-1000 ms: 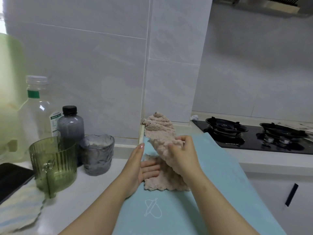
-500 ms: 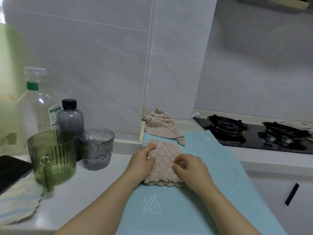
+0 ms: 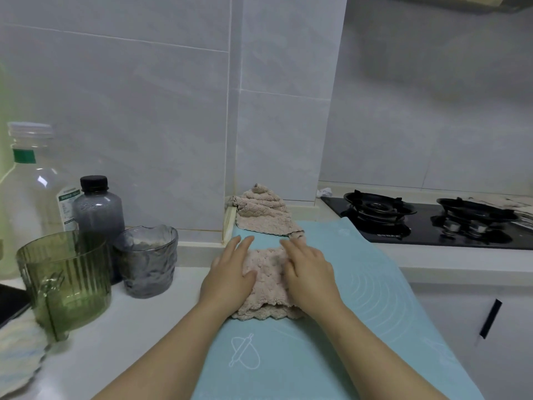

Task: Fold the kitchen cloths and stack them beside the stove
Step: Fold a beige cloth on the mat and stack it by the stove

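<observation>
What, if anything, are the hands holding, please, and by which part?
Nothing is gripped: the left hand and right hand press flat, fingers straight, on top of the folded cloth on the blue mat.

The white counter (image 3: pixel 150 327) holds a blue mat (image 3: pixel 288 365), green cup (image 3: pixel 67 287), grey glass (image 3: pixel 147 264), dark bottle (image 3: pixel 98 209) and black stove (image 3: pixel 427 235).

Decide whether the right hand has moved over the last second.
Yes: the right hand has come down toward the mat, and now lies flat on the cloth.

We look from head height, forward and down along the blue mat (image 3: pixel 288 356), which runs off the bottom edge; the tiled wall (image 3: pixel 144 111) stands close ahead, the stove (image 3: pixel 432 223) off right
</observation>
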### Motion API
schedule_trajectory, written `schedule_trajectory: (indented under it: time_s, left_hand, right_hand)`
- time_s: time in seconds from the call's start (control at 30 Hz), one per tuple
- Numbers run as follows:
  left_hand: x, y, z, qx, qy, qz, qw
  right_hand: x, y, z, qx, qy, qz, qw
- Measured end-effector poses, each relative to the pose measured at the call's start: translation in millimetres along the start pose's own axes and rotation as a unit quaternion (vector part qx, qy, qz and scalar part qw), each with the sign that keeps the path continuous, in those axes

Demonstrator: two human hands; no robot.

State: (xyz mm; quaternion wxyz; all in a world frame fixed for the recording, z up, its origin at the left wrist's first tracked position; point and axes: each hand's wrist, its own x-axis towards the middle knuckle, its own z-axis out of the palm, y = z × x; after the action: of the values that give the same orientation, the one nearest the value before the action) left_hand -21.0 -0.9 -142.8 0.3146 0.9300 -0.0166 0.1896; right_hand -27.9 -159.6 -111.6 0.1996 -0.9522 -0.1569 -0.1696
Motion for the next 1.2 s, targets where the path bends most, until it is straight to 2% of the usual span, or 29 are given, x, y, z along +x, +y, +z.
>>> schedule_trajectory:
  time_s: [0.07,0.13,0.27,0.4,0.6,0.7,0.83,1.0,1.2]
  left_hand:
    - [0.2,-2.6,0.3,-0.007,-0.013,0.020,1.000]
    - [2.3,-5.4,1.2,0.002,-0.034,0.024,0.999]
    - [4.0,1.9,-2.0,0.049,-0.074,-0.032,0.996]
    - [0.4,9.0,-4.0,0.020,-0.084,-0.055,0.995]
    - [-1.3,8.5,-4.1,0.030,-0.086,-0.054,0.994]
    - [1.1,8.2,-3.1,0.079,-0.072,-0.035,0.994]
    - [3.3,17.9,-5.4,0.118,-0.072,-0.115,0.984]
    - [9.4,30.5,-8.2,0.135,-0.153,-0.217,0.955]
    - [14.2,43.8,-22.3,0.012,-0.217,-0.331,0.918]
  right_hand:
    - [-1.1,4.3,12.7,-0.028,-0.083,-0.001,0.996]
    - [-0.3,11.7,16.9,-0.020,-0.124,0.035,0.991]
    - [-0.7,15.0,17.7,-0.016,-0.121,0.056,0.991]
    - [-0.3,13.8,17.2,-0.006,-0.124,0.058,0.991]
    - [-1.5,19.1,17.2,0.057,-0.087,0.053,0.993]
    - [0.4,24.8,22.0,0.080,-0.043,0.078,0.993]
    - [0.9,20.5,21.9,0.034,-0.034,0.169,0.984]
    - [3.8,15.3,20.0,0.005,-0.072,0.231,0.970]
    - [12.5,13.8,-4.3,0.035,-0.188,0.258,0.947]
